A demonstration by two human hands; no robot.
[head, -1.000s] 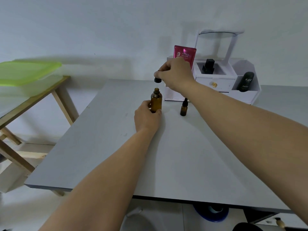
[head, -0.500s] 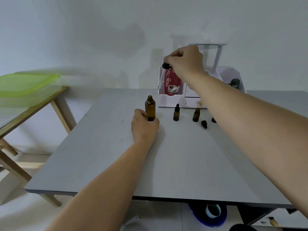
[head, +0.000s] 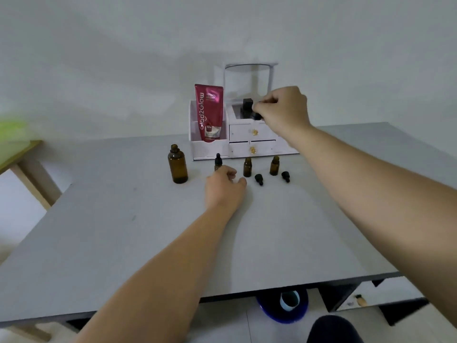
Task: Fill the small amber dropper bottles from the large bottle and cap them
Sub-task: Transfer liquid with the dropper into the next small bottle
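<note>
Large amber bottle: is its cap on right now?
No, the large amber bottle stands with a bare open neck, and the right hand pinches a black cap away from it.

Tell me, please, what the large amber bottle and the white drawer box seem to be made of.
Large amber bottle: likely glass, glossy; it is see-through brown with bright highlights. White drawer box: matte white board or plastic, unclear which; flat panels with straight edges.
</note>
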